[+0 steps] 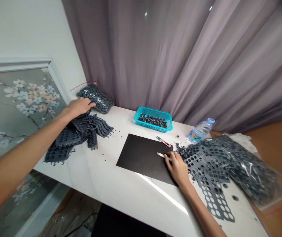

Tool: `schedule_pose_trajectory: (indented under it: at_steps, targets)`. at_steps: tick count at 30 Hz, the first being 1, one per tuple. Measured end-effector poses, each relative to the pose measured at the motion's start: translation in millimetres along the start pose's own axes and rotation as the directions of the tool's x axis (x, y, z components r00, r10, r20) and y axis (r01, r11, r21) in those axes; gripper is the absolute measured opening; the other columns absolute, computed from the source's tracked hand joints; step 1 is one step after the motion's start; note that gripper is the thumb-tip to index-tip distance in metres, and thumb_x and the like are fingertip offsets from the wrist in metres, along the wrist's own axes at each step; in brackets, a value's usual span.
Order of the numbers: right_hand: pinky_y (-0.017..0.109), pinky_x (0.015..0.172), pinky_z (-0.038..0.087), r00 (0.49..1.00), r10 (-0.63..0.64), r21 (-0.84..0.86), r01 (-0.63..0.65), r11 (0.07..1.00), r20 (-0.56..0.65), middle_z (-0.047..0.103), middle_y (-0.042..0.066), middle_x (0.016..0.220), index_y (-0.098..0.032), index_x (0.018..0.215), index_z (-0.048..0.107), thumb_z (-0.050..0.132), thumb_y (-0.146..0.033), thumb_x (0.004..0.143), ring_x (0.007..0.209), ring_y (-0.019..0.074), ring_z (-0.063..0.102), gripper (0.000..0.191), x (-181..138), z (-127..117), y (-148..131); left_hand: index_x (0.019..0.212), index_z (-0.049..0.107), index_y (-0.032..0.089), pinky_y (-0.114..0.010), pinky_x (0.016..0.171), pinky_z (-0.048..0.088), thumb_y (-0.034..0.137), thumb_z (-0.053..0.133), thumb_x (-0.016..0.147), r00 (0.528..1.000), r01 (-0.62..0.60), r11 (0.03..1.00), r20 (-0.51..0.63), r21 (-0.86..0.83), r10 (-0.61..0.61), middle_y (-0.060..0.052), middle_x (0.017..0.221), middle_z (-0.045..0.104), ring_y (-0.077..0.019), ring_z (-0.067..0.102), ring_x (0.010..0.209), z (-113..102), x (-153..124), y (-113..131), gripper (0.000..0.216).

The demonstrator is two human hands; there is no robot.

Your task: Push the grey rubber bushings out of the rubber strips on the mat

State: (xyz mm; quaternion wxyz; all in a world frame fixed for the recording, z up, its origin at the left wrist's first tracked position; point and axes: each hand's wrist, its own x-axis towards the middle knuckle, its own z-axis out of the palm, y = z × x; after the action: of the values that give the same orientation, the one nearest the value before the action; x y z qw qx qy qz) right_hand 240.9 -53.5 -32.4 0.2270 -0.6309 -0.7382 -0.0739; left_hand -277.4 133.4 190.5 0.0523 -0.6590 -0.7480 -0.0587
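Note:
My left hand (79, 107) reaches over a heap of dark grey perforated rubber sheets (81, 128) at the left of the table. Its fingers are blurred and partly hidden, so whether they grip a sheet cannot be made out. On the right edge of a black mat (141, 158) rests my right hand (177, 166), closed on a slim silvery tool (160, 155) whose flat end sticks out to the left. Pink-handled thread snips (163, 141) lie just beyond that hand. Perforated sheet offcuts (212, 171) with round holes spread beside it on the right.
A turquoise basket (169, 123) holds small dark rubber pieces. Behind the left heap lies a filled clear bag (98, 98); a larger one (252, 171) is at the right. A water bottle (200, 130) leans near the back right. Crumbs dot the white table (101, 177).

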Motion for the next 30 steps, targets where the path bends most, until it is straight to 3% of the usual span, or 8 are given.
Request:
schedule_pose_trajectory:
  at_steps: [7, 11, 15, 17, 20, 23, 26, 30]
  targets:
    - [0.029, 0.071, 0.048, 1.000, 0.018, -0.031, -0.018, 0.999, 0.020, 0.066, 0.010, 0.106, -0.021, 0.111, 0.062, 0.037, -0.045, 0.110, 0.103, 0.0243, 0.063, 0.034, 0.8, -1.9, -1.6, 0.138, 0.060, 0.012, -0.047, 0.101, 0.044, 0.071, 0.016, 0.106, 0.860, 0.002, 0.993, -0.506, -0.114, -0.060, -0.008, 0.132, 0.068, -0.0363, 0.060, 0.123, -86.3, -29.8, 37.7, 0.080]
    - [0.029, 0.070, 0.046, 0.999, 0.029, -0.052, -0.027, 0.998, 0.036, 0.066, 0.010, 0.109, -0.022, 0.114, 0.062, 0.038, -0.050, 0.110, 0.104, 0.0243, 0.062, 0.037, 1.5, -5.3, -4.8, 0.117, 0.068, 0.003, -0.046, 0.102, 0.044, 0.079, 0.018, 0.101, 0.771, -0.248, 0.946, -0.634, -0.210, 0.061, -0.005, 0.120, 0.069, -0.0340, 0.064, 0.119, -124.8, -66.1, 84.1, 0.093]
    - [0.031, 0.072, 0.045, 0.998, 0.058, -0.082, -0.056, 0.995, 0.024, 0.065, 0.012, 0.114, -0.022, 0.120, 0.062, 0.047, -0.062, 0.104, 0.109, 0.0276, 0.059, 0.046, 1.4, -9.4, -9.4, 0.112, 0.067, 0.010, -0.041, 0.083, 0.051, 0.075, 0.036, 0.100, 0.898, -0.429, 0.633, -0.379, -0.644, 0.223, 0.000, 0.102, 0.068, -0.0371, 0.070, 0.110, -131.4, -94.2, 134.5, 0.073]
    - [0.031, 0.071, 0.044, 0.996, 0.090, -0.104, -0.089, 0.991, 0.008, 0.064, 0.013, 0.115, -0.021, 0.122, 0.061, 0.049, -0.063, 0.102, 0.110, 0.0288, 0.058, 0.048, 0.8, -10.9, -10.1, 0.115, 0.067, 0.009, -0.043, 0.081, 0.054, 0.069, 0.046, 0.100, 0.911, -0.296, 0.418, -0.123, -0.859, 0.393, -0.003, 0.100, 0.071, -0.0346, 0.073, 0.103, -113.2, -100.6, 158.7, 0.066]
    - [0.030, 0.066, 0.039, 0.990, 0.142, -0.133, -0.142, 0.981, -0.009, 0.063, 0.013, 0.113, -0.020, 0.119, 0.061, 0.044, -0.053, 0.106, 0.103, 0.0272, 0.058, 0.040, -0.1, -11.9, -7.4, 0.112, 0.070, 0.005, -0.043, 0.079, 0.059, 0.063, 0.060, 0.097, 0.793, 0.054, 0.204, 0.166, -0.977, 0.586, -0.010, 0.096, 0.076, -0.0285, 0.075, 0.090, -56.0, -104.0, 191.2, 0.061]
    - [0.030, 0.061, 0.034, 0.982, 0.188, -0.156, -0.189, 0.970, -0.022, 0.063, 0.012, 0.107, -0.018, 0.114, 0.062, 0.041, -0.043, 0.108, 0.095, 0.0246, 0.058, 0.033, -0.4, -10.9, -3.2, 0.100, 0.074, 0.007, -0.032, 0.075, 0.059, 0.058, 0.062, 0.097, 0.603, 0.270, 0.290, 0.396, -0.918, 0.692, -0.008, 0.087, 0.076, -0.0210, 0.072, 0.080, 18.8, -103.9, 211.1, 0.052]
    - [0.030, 0.060, 0.031, 0.979, 0.204, -0.169, -0.205, 0.964, -0.027, 0.063, 0.012, 0.107, -0.017, 0.114, 0.062, 0.042, -0.038, 0.107, 0.096, 0.0240, 0.058, 0.030, -0.1, -8.6, -2.1, 0.105, 0.071, 0.012, -0.034, 0.080, 0.061, 0.045, 0.063, 0.101, 0.511, 0.291, 0.369, 0.469, -0.883, 0.720, -0.004, 0.101, 0.072, -0.0203, 0.071, 0.089, 80.0, -97.5, 212.3, 0.035]
    - [0.030, 0.060, 0.031, 0.980, 0.200, -0.170, -0.199, 0.965, -0.015, 0.064, 0.013, 0.107, -0.017, 0.114, 0.061, 0.041, -0.037, 0.108, 0.098, 0.0246, 0.058, 0.029, 0.7, -6.8, -3.8, 0.122, 0.066, 0.012, -0.037, 0.090, 0.059, 0.044, 0.060, 0.103, 0.430, 0.288, 0.442, 0.527, -0.849, 0.733, -0.007, 0.121, 0.066, -0.0221, 0.069, 0.101, 118.7, -75.0, 198.3, 0.038]
